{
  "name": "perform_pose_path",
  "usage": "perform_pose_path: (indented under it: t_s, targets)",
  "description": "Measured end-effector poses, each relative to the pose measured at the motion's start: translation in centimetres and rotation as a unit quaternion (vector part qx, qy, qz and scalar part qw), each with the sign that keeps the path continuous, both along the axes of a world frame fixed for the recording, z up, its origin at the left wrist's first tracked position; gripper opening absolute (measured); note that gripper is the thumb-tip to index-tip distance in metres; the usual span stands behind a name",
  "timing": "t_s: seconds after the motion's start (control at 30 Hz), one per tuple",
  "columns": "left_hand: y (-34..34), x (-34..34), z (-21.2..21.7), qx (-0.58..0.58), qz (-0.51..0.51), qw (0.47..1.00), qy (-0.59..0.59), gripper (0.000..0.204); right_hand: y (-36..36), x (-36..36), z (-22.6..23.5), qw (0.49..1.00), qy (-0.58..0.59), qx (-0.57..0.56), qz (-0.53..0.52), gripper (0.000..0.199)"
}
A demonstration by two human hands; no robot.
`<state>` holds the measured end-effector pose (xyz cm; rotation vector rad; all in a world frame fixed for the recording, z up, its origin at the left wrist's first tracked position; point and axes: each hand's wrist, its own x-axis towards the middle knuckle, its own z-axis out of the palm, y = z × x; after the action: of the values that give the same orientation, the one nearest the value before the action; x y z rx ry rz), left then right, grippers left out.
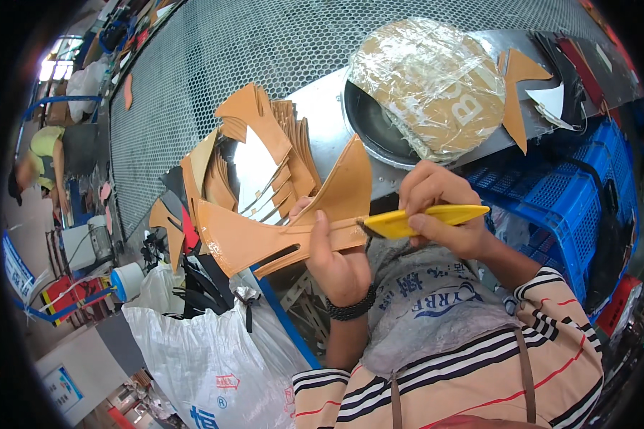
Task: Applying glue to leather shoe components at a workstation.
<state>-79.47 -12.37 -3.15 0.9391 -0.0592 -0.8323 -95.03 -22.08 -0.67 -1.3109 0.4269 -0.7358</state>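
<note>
The left hand (pixel 340 272) has its grip closed around the narrow band of a tan piece (pixel 243 236), thumb on top; the piece lies before the person, in front of the stacked tan pieces (pixel 293 143), its long axis running left to right, with a pointed flap rising on the far side; the right hand (pixel 444 214) has its grip clasped about a yellow tool (pixel 393 224), also lying roughly left to right; the tool's dark tip points left at the band's right end, touching or just beside it, I cannot tell which; the right hand is nearer that end.
</note>
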Motion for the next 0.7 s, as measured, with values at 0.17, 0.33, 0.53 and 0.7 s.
perform_pose_path:
  t_s: [0.17, 0.33, 0.53, 0.7]
  targets:
    - [0.7, 0.1, 0.7, 0.013, -0.029, 0.999, 0.002, 0.031, -1.8, 0.5, 0.1, 0.989, 0.001, -0.093, -0.116, 0.012]
    - [0.8, -0.8, 2.0, 0.022, -0.052, 0.998, -0.012, 0.023, -3.6, 1.2, 0.1, 0.972, 0.006, -0.161, -0.174, 0.016]
    - [1.3, -0.8, 1.4, 0.017, -0.039, 0.999, -0.018, 0.028, -2.8, 0.9, -0.2, 0.968, 0.020, -0.185, -0.167, 0.019]
    - [0.8, -0.9, 1.6, 0.017, -0.027, 0.999, 0.008, 0.032, 0.1, 0.2, -0.6, 0.956, 0.031, -0.263, -0.128, 0.019]
